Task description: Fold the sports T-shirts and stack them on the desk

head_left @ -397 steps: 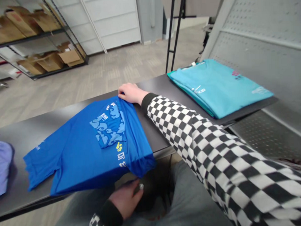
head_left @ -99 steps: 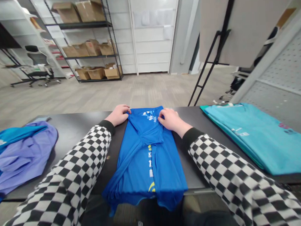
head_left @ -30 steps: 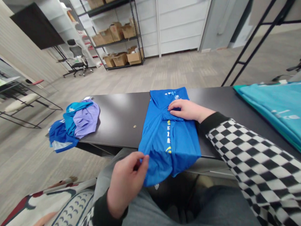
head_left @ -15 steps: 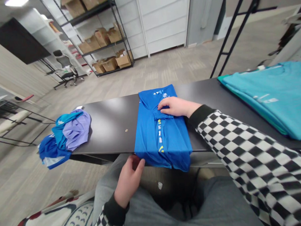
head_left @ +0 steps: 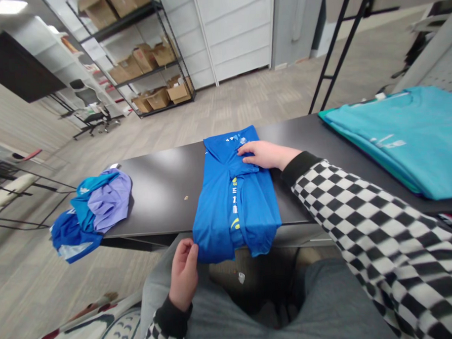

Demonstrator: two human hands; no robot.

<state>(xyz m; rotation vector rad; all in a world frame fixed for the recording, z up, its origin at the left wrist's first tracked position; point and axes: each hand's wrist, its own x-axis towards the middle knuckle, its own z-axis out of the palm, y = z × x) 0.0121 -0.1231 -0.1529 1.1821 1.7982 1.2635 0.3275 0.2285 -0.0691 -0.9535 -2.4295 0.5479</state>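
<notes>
A blue T-shirt (head_left: pixel 216 204) lies on the dark table in front of me, its sides folded inward and its lower end hanging over the near edge. White and yellow print runs down its middle. My left hand (head_left: pixel 184 272) pinches the hanging left edge of the shirt just below the table edge. Farther up, my right hand (head_left: pixel 262 154) rests on the folded part near the collar, fingers stretched out over the cloth. What lies under that palm is hidden.
Crumpled purple, teal and blue clothes (head_left: pixel 110 198) lie at the table's left end. On the right is a stack of folded shirts, a light-blue one (head_left: pixel 428 133) on top. The dark table (head_left: pixel 156 191) carries a small scrap (head_left: pixel 186 197). Shelves with cardboard boxes (head_left: pixel 144 58) stand behind.
My left hand has moved slightly left and pulled the shirt's lower left edge outward with it. My right hand stays on the upper part. The view has shifted a little.
</notes>
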